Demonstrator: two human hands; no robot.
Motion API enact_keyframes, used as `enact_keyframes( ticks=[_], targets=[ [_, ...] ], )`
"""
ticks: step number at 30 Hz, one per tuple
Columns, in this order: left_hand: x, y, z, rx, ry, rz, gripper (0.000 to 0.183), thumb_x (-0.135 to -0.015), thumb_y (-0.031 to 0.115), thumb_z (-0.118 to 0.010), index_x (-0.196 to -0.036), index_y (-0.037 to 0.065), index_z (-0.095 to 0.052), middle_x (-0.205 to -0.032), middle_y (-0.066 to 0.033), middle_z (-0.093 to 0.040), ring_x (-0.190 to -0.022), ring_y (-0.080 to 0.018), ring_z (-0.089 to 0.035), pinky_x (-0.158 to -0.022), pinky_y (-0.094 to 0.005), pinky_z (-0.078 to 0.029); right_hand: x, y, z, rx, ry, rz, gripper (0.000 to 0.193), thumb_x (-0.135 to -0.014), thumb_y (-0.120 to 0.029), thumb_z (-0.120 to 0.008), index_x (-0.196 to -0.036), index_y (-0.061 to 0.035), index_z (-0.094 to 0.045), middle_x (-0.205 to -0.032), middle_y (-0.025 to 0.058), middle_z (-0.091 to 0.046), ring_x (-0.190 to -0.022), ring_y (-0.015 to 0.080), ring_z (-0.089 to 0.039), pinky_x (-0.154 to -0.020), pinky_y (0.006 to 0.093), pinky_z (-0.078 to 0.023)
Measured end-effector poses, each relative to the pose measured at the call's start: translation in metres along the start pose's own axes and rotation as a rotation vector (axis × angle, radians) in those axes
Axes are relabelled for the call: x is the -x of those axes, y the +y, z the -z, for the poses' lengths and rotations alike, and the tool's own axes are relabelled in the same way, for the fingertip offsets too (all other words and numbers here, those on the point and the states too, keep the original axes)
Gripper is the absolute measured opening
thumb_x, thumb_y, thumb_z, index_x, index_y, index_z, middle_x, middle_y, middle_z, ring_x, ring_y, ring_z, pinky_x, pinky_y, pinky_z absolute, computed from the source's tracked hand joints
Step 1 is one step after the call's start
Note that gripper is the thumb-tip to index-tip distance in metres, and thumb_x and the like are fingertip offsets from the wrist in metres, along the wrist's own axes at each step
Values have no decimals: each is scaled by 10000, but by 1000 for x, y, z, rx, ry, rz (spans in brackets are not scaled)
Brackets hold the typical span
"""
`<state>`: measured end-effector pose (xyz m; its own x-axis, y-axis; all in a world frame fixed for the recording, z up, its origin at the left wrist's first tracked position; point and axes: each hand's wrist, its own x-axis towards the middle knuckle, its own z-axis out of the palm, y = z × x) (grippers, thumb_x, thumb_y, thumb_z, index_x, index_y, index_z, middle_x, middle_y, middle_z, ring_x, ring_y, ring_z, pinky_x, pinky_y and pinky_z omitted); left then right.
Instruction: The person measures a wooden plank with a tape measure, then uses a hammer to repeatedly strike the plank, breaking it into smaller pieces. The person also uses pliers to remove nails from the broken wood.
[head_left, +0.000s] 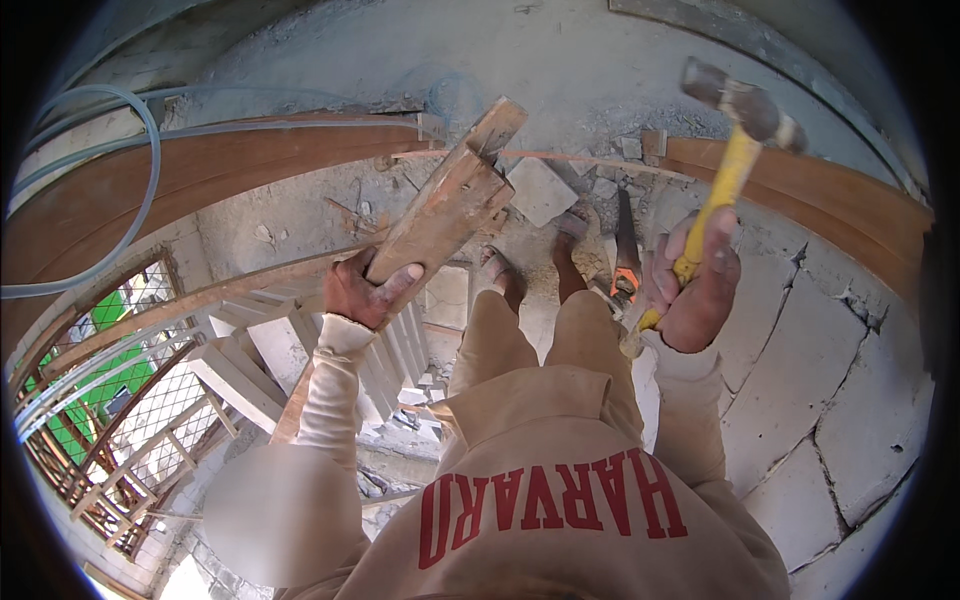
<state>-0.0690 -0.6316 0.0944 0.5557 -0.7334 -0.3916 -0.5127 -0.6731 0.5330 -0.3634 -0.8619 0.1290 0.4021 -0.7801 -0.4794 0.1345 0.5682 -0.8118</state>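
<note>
My left hand (366, 290) is closed around a length of rough wood (437, 222), which slants up and away to the right. It looks like boards joined together, the far end narrower and stepped. In my right hand (700, 282) is a hammer (737, 160) with a yellow handle, its head raised well to the right of the wood and apart from it. The hammer head is slightly blurred. On the floor beyond my right hand lies a handsaw (627, 240) with an orange and black handle, close to my foot.
Stacked pale blocks (285, 345) stand at the left under a long wooden strip (200, 300). A pale block wall (800, 360) rises at the right. Brown boards (270, 175) cross the far side beside a coiled clear hose (155, 170). A loose pale slab (541, 192) and rubble lie ahead.
</note>
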Motion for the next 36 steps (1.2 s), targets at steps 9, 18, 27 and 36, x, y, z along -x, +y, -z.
enact_keyframes(
  ticks=[9,18,27,36],
  targets=[
    [0,-2,0,83,-93,115,716,-775,632,-840,-1011,-41,-773,-855,-208,-765,-784,-344,-752,-757,-430,-580,-7,16,8,276,-157,-6,581,-1071,-625,-449,-847,-97,-547,-589,-38,-434,-481,73,-396,-444,238,-314],
    [-5,-7,-4,29,-9,-2,710,-769,632,-846,-960,-47,-761,-783,-218,-734,-731,-366,-734,-715,-440,-571,-2,48,13,392,-164,-135,556,-1074,-593,-492,-825,-97,-529,-572,-30,-441,-454,73,-384,-416,264,-296],
    [2,-11,-10,-11,53,-71,709,-790,655,-817,-921,-38,-749,-747,-208,-723,-685,-364,-713,-686,-440,-558,-11,49,7,659,-237,-49,532,-1092,-479,-531,-827,-18,-553,-614,7,-435,-589,105,-410,-546,308,-382],
    [6,-9,1,-78,-55,85,760,-765,705,-797,-986,-21,-773,-858,-222,-754,-827,-389,-742,-775,-472,-570,16,-52,-54,-167,-20,468,644,-1117,-559,-354,-763,-49,-526,-634,-22,-493,-537,84,-438,-507,283,-310]
  ],
)
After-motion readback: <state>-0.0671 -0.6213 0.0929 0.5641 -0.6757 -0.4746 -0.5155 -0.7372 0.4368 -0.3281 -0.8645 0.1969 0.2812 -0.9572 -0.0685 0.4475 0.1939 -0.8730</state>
